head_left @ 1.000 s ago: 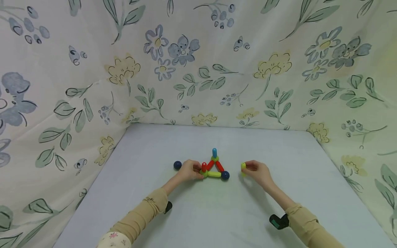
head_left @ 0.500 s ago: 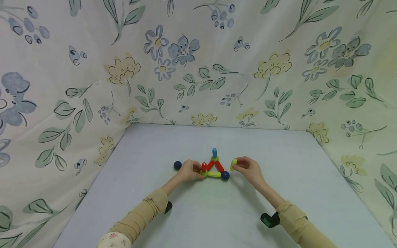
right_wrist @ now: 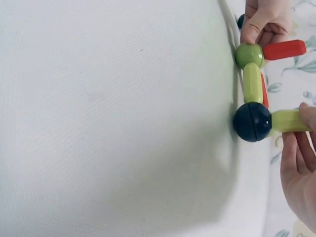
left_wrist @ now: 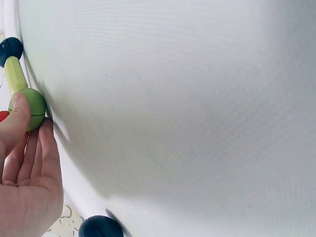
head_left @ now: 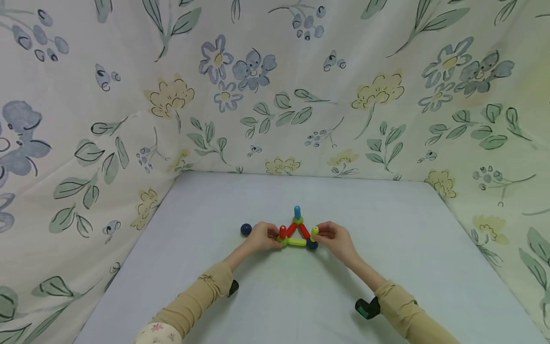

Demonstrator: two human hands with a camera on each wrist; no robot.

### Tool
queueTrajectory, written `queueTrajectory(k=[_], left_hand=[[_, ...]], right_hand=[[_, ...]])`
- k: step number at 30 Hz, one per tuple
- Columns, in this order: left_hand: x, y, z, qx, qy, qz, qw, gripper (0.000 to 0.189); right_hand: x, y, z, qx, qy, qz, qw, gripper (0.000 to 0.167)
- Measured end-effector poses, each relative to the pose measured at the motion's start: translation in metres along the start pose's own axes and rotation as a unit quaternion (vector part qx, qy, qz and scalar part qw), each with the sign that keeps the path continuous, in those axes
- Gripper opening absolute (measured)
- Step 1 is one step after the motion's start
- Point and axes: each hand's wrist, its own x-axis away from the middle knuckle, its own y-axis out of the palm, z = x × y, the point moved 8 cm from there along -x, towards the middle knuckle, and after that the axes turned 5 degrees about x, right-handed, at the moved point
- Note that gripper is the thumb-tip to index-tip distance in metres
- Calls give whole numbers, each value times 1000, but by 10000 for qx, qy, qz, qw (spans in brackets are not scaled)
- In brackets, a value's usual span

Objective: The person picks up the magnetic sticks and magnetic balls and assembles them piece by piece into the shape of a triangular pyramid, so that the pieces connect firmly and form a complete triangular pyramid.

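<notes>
A triangle of rods and balls lies on the table. Its near side is a yellow-green rod [head_left: 297, 242]; the other two are red rods [head_left: 304, 231]. An upright red rod [head_left: 282, 231] stands on the left green ball [left_wrist: 35, 106], which my left hand [head_left: 263, 236] pinches between thumb and fingers. A blue rod [head_left: 297, 212] rises from the far green ball [head_left: 298, 220]. My right hand [head_left: 337, 240] pinches an upright yellow-green rod [right_wrist: 289, 121], its lower end right at the top of the dark blue corner ball [right_wrist: 252, 122].
One loose dark blue ball [head_left: 246, 229] lies left of my left hand. The white table [head_left: 206, 200] ends at a flowered cloth [head_left: 258, 119] hanging behind and along the sides. A dark wrist device [head_left: 368, 308] sits under the right sleeve.
My right hand has moved left with the yellow-green rod, bringing it from beside the triangle onto the dark blue corner ball. The left hand has stayed in place.
</notes>
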Motion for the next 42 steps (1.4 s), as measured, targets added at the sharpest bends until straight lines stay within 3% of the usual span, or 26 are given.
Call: queueTrajectory(k=[5,15,21,26,30,36,42], left_hand=[[0,0,0,14,-18,14,10000,24],[3,1,-1,-49,49,-12,10000,28],[9,-5,2,132,320,262,9991,39],[10,-5,8,576,603,396,9957,35],[9,-3,14,827,870,494,9915,32],[6,1,17,512,833,753,9924,32],[4,3,20,575,838,868,9910,30]], right_hand=[[5,0,-10,127,7,16,9999,26],[5,0,-9,161,15,22,9999,26],[1,1,3,147,-13,53,9999,26],[-5,1,24,188,30,136,9997,28],[-6,1,29,211,10,124,9997,28],[-4,7,31,240,-192,160,9994,25],[-5,8,24,388,-505,307,9975,24]])
